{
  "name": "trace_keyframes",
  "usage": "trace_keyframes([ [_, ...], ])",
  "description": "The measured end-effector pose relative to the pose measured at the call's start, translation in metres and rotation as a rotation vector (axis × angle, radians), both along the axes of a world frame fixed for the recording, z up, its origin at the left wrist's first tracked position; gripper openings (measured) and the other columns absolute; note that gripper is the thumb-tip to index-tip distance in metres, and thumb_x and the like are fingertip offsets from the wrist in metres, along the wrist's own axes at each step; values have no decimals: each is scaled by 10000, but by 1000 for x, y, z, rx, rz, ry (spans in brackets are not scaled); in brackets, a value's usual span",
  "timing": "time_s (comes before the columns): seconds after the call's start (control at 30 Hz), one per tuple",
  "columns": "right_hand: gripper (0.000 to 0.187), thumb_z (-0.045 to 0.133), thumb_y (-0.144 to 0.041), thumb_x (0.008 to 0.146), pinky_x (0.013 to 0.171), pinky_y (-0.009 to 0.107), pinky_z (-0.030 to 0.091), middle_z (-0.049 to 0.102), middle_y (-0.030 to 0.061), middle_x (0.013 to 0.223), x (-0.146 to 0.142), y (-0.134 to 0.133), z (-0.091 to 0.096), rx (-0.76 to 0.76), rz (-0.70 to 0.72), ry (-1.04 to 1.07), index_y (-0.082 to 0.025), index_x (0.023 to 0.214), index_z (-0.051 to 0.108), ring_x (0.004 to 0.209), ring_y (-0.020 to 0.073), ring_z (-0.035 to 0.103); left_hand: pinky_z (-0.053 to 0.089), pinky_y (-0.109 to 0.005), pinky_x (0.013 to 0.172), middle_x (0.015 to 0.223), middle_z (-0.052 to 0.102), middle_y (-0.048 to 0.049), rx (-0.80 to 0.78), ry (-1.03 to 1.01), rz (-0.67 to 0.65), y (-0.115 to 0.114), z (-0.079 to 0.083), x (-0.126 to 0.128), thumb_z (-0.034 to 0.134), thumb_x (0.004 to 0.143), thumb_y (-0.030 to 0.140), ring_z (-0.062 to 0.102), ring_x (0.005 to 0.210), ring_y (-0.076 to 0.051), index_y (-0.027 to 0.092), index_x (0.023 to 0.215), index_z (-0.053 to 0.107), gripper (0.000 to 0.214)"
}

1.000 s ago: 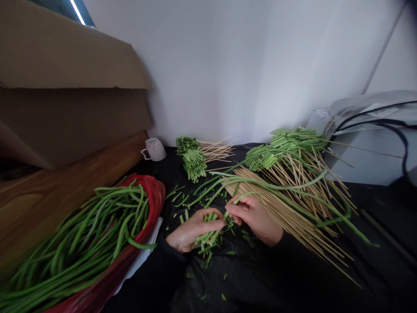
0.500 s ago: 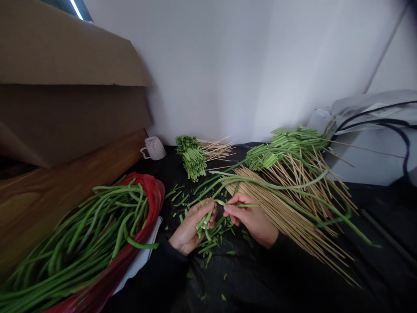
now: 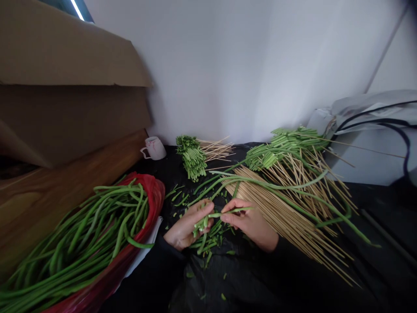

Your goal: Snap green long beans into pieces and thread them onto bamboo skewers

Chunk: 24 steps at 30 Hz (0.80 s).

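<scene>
My left hand (image 3: 185, 227) is closed around a small bunch of short cut green bean pieces (image 3: 202, 226), their ends pointing up and down. My right hand (image 3: 248, 221) pinches one thin green bean piece (image 3: 228, 212) that lies level, with its left tip touching the bunch. Both hands sit just above the black sheet (image 3: 260, 282), over a scatter of cut bean bits (image 3: 215, 240). A big loose pile of bamboo skewers (image 3: 293, 204) lies directly right of my right hand, with long uncut beans (image 3: 280, 187) draped across it.
A red bag (image 3: 153, 191) full of long green beans (image 3: 81, 239) lies at the left. Two heaps of skewered beans (image 3: 193, 158) (image 3: 283, 145) rest near the wall, beside a white cup (image 3: 153, 148). Cardboard boxes (image 3: 65, 87) stand at the left, a white covered object with black cables (image 3: 374, 130) at the right.
My left hand turned the bunch of cut pieces more upright. My right hand brought a single bean piece level against the bunch.
</scene>
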State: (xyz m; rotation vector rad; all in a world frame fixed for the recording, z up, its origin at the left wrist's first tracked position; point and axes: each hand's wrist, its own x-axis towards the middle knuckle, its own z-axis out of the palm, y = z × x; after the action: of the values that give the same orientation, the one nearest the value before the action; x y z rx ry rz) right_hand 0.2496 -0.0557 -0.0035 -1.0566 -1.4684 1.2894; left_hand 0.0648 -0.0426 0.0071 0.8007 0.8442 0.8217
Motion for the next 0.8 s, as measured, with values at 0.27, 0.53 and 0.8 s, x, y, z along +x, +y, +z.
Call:
trace_keyframes([
  [0.27, 129, 724, -295, 753, 517, 235, 393, 598, -37, 601, 1, -2, 6, -20, 49, 8, -187, 814, 691, 531, 100, 510, 281, -122, 411, 690, 562, 24, 6, 49, -137, -4, 5, -1, 789, 723, 338, 457, 493, -31, 150, 907, 568, 343],
  [0.53, 236, 716, -397, 762, 484, 247, 398, 655, -6, 652, 6, 10, 2, -38, -68, 174, -170, 795, 655, 480, 94, 500, 318, -143, 429, 681, 594, 5, 42, 123, -126, -2, 5, -2, 798, 702, 309, 491, 493, -43, 120, 933, 621, 348],
  [0.8, 197, 702, -359, 779, 497, 234, 399, 578, -39, 570, 1, 2, 4, -48, 56, 97, -166, 763, 665, 506, 96, 512, 345, -161, 448, 631, 585, 12, 115, 229, -192, -4, -1, 0, 823, 669, 413, 480, 489, -53, 133, 783, 609, 371],
])
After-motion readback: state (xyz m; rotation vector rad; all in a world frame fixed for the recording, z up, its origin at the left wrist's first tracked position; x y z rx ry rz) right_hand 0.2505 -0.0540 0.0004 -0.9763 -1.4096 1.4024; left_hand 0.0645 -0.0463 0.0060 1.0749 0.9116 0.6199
